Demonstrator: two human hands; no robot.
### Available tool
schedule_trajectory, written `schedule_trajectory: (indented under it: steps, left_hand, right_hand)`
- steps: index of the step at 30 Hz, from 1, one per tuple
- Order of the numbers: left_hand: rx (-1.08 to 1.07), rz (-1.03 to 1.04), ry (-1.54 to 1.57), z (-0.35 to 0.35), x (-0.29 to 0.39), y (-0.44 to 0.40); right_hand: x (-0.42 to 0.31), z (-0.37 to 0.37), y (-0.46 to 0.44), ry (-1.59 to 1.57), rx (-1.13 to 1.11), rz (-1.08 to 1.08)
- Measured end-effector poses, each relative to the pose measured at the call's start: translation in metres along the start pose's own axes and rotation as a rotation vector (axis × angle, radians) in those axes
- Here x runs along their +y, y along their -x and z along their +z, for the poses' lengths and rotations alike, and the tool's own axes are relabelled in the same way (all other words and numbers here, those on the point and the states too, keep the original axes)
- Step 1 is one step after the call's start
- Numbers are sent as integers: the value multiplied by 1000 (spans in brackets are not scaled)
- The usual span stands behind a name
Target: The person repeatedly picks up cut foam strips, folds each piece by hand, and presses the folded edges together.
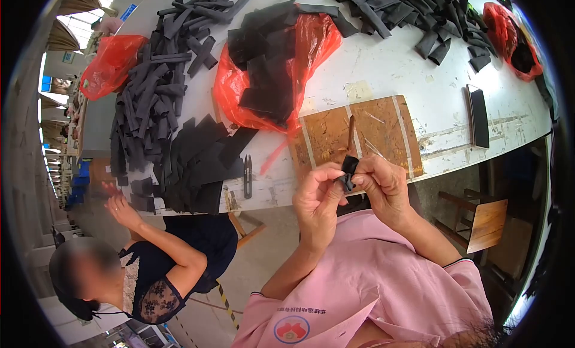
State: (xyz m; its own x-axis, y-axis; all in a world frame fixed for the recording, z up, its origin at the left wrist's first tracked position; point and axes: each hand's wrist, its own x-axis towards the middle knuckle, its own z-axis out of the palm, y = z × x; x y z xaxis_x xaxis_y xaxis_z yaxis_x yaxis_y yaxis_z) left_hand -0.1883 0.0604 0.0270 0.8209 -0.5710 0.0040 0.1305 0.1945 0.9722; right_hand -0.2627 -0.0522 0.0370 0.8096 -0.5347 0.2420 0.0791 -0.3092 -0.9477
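A small black fabric piece [350, 165] is held up close to my body, over the table's front edge. My left hand [319, 198] pinches its lower left side with thumb and forefinger. On the other side my right hand [383, 183] has its fingers closed on the same piece, which is bunched between the hands. Just beyond them lies a wooden board [389, 123] with pale stripes. A thin brown strip or stick [351, 132] rests on it, its near end close to the fabric. What the fingertips cover of the fabric is hidden.
A red plastic bag [230, 87] holds black fabric pieces. Piles of dark fabric tubes [144, 102] and flat pieces [194, 159] lie left. Thread snips [247, 176] and a phone-like black object [477, 116] lie on the white table [443, 96]. A co-worker [173, 270] sits left; a wooden stool [486, 225] stands right.
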Motion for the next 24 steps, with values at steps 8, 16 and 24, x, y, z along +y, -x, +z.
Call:
schedule_trajectory:
  steps: [8, 16, 24]
  left_hand:
    - [-173, -480, 779, -14, -7, -6]
    - [-670, -226, 1009, 6, 49, -30]
    - [-457, -656, 1106, 8, 55, -85]
  right_hand:
    - [3, 1, 2, -345, -10, 139]
    - [-74, -23, -36, -208, -147, -178]
    - [-29, -39, -85, -525, -274, 332]
